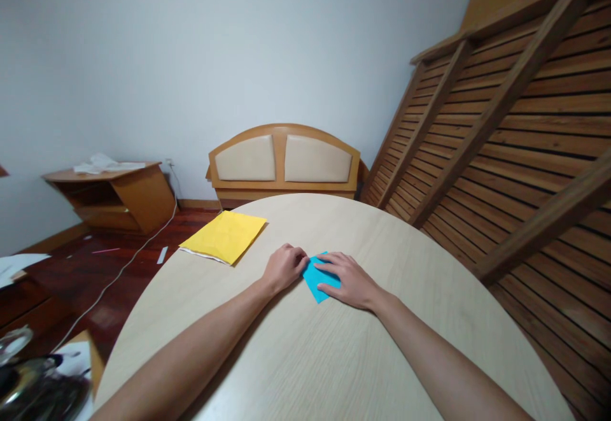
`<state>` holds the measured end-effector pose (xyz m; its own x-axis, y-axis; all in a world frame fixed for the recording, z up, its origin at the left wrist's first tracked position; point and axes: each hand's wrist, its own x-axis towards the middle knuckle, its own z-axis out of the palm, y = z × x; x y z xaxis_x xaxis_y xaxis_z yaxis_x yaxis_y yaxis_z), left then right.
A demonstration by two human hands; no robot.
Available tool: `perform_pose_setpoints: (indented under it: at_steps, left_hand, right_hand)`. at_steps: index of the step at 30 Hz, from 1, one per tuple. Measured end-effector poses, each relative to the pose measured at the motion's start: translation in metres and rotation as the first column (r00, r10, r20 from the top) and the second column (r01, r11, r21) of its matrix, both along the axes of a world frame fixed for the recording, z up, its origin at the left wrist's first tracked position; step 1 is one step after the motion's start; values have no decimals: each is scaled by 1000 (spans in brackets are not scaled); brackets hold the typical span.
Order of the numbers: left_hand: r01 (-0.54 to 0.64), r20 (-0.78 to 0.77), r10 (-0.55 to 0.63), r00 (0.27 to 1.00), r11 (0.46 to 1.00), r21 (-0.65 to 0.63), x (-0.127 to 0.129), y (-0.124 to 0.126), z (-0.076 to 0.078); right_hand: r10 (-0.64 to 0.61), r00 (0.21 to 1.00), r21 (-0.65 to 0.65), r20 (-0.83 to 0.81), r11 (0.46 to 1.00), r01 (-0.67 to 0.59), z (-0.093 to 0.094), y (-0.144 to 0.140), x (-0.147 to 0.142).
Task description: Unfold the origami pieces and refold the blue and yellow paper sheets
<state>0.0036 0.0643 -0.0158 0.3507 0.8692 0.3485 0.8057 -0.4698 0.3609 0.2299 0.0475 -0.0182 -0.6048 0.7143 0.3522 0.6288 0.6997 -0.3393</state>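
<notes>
Right hand (347, 279) is laid flat and open on the blue paper (316, 279), fingers spread and pointing left, the sheet pinned under palm and fingertips. Left hand (284, 267) is curled into a loose fist, knuckles pressed against the paper's left edge; nothing is seen gripped inside it. The blue paper is found near the middle of the round bench (334, 357), directly between the two hands, mostly covered by the right one. Its visible long edge is seen running from upper left down to a pointed corner nearest the person. The right hand is on it; the left only touches its edge. A yellow paper (223, 236) is noted well apart, at the bench's far left rim. A wooden headboard (284, 161) is seen propped against the wall beyond.
</notes>
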Motion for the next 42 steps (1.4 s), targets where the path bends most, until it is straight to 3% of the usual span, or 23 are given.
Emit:
perform_pose_setpoints:
  at_steps: [4, 7, 10, 19, 25, 31, 34, 39, 42]
  left_hand:
    - [147, -3, -147, 989, 982, 115, -1, -2, 1]
    - [346, -29, -345, 938, 932, 113, 1, -6, 1]
    - [441, -75, -436, 897, 893, 93, 4, -8, 1]
    - [349, -153, -335, 930, 934, 77, -2, 3, -4]
    - [308, -199, -298, 934, 951, 21, -3, -2, 0]
    - [154, -272, -188, 944, 978, -139, -3, -2, -4]
    - [95, -267, -129, 955, 986, -136, -2, -1, -5]
    - [247, -210, -240, 948, 969, 6, -2, -2, -4]
    - [276, -209, -273, 939, 961, -12, -3, -3, -4]
  right_hand:
    - [-78, 995, -60, 62, 995, 82, -2, 2, 1]
    - [-110, 991, -64, 82, 991, 116, -2, 2, 3]
    - [-134, 986, -60, 95, 988, 140, -3, 2, 4]
    - [-211, 965, -80, 153, 971, 225, -6, 4, 4]
    - [-253, 949, -82, 189, 959, 272, -6, 5, 7]
    - [-257, 947, -101, 191, 955, 279, -4, 5, 9]
    - [-228, 953, -114, 199, 961, 254, -5, 6, 12]
    - [-214, 960, -96, 179, 968, 233, -8, 7, 14]
    - [-226, 959, -84, 169, 967, 243, -7, 5, 14]
